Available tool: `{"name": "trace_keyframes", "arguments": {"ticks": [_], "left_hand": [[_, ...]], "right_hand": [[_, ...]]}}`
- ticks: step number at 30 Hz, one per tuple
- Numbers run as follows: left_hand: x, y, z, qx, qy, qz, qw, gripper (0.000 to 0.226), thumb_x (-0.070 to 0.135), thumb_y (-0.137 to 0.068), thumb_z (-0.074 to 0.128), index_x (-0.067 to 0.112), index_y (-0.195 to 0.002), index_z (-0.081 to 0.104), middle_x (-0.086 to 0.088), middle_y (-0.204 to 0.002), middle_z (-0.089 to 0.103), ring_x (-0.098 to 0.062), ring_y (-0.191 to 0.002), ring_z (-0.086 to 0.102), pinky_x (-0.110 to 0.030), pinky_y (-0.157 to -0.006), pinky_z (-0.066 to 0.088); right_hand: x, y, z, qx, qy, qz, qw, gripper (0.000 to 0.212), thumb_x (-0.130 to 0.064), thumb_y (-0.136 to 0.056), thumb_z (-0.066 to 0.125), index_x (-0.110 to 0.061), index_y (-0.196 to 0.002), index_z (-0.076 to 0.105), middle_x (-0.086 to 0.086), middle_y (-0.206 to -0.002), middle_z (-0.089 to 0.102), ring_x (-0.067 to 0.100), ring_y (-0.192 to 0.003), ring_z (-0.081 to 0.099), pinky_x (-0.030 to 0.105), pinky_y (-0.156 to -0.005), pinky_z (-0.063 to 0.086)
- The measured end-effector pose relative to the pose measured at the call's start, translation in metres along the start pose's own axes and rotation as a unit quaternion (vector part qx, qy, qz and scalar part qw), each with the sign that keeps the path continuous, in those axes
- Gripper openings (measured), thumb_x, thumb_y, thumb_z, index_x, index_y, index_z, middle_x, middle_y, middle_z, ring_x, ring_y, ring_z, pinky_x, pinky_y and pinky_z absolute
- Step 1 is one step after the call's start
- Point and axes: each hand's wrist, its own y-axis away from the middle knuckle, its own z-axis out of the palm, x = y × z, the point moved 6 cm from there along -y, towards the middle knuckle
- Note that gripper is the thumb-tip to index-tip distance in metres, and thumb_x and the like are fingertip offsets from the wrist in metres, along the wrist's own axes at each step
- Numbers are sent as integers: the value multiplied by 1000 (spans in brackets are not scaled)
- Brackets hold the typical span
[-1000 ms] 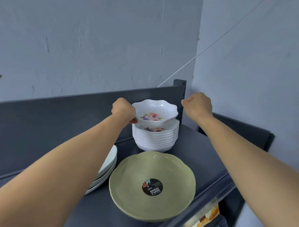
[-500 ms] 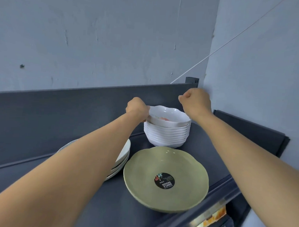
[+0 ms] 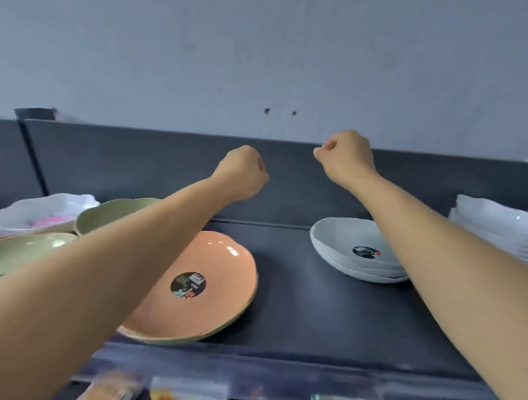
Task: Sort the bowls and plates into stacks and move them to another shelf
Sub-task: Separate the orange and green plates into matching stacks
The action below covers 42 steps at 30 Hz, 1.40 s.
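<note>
My left hand (image 3: 242,171) and my right hand (image 3: 346,156) hang above the dark shelf (image 3: 312,307), both curled into fists with nothing in them. Below my left forearm lies an orange plate (image 3: 211,267) with a round black sticker. Green plates (image 3: 111,211) and a white flowered bowl (image 3: 41,211) sit at the far left. Under my right forearm rests a short stack of white plates (image 3: 342,248). The tall stack of white bowls (image 3: 497,225) stands at the right edge, partly cut off.
A dark back panel (image 3: 167,165) runs along the rear of the shelf against a grey wall. A metal upright (image 3: 32,147) stands at the back left. Blurred coloured packages (image 3: 184,396) show below the front lip.
The view has swung left along the shelf. My left hand has let go of the flowered bowl, which now rests on the white bowl stack. Both hands moved left, away from that stack.
</note>
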Motion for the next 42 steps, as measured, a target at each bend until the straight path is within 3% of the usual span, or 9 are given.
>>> {"name": "trace_keyframes", "arguments": {"ticks": [6, 9, 13, 17, 24, 30, 35, 38, 42], "left_hand": [[-145, 41, -111, 75, -50, -128, 988, 17, 5, -82, 56, 1, -89, 71, -13, -75, 61, -26, -67, 50, -29, -65, 43], [-206, 60, -152, 100, -78, -177, 976, 9, 4, -81, 55, 12, -78, 58, -9, -75, 52, -21, -67, 42, -30, -63, 38], [-272, 81, -189, 111, -111, -235, 959, 8, 4, -81, 57, 11, -77, 53, -8, -78, 51, -23, -68, 43, -30, -61, 37], [-316, 92, -203, 102, -145, -271, 946, 7, 9, -81, 62, 11, -80, 55, -6, -80, 53, -24, -72, 44, -27, -60, 38], [-362, 88, -207, 93, -126, -321, 934, 36, 15, -85, 60, 6, -57, 38, -4, -56, 41, -20, -50, 35, -23, -46, 29], [-387, 74, -187, 54, -31, -371, 927, 38, 24, -90, 59, 6, -63, 40, -8, -60, 52, -23, -44, 48, -23, -54, 41], [-401, 71, -177, 37, 27, -411, 911, 31, 8, -88, 58, 5, -60, 45, -4, -25, 45, -25, -54, 56, -25, -68, 52], [-402, 70, -178, 51, 77, -413, 906, 32, -3, -91, 51, 8, -63, 41, 7, -18, 41, -7, -22, 50, -9, -39, 45], [-398, 74, -183, 97, 126, -413, 897, 37, -1, -96, 38, 6, -60, 39, -1, -20, 43, -8, -15, 44, -13, -40, 46]], "right_hand": [[-127, 33, 103, -105, -32, -80, 991, 22, -13, -89, 54, 1, -73, 57, 16, -77, 62, 25, -66, 51, 38, -73, 55], [-171, 50, 144, -142, -39, -102, 984, 28, -15, -89, 57, 9, -99, 66, 18, -105, 71, 35, -96, 67, 45, -88, 54], [-212, 68, 195, -209, -14, -127, 970, 28, -21, -87, 60, 6, -92, 64, 15, -106, 70, 32, -99, 66, 40, -85, 53], [-233, 80, 233, -263, 28, -133, 955, 30, -25, -85, 63, 1, -100, 66, 14, -105, 69, 28, -79, 58, 30, -70, 46], [-235, 79, 272, -298, 76, -121, 944, 33, -27, -83, 66, 1, -101, 67, 12, -104, 68, 28, -89, 63, 35, -79, 53], [-223, 73, 286, -304, 102, -92, 943, 33, -28, -84, 66, -1, -105, 67, 12, -110, 68, 29, -100, 65, 37, -85, 53], [-213, 70, 288, -310, 117, -66, 941, 34, -28, -84, 66, -1, -104, 68, 13, -97, 69, 24, -75, 54, 28, -70, 43], [-210, 71, 284, -307, 126, -56, 941, 33, -29, -84, 66, -2, -103, 68, 10, -82, 62, 25, -71, 52, 27, -67, 42], [-210, 72, 280, -305, 134, -53, 941, 32, -27, -84, 66, -2, -102, 68, 10, -79, 62, 25, -67, 53, 27, -66, 43]]}}
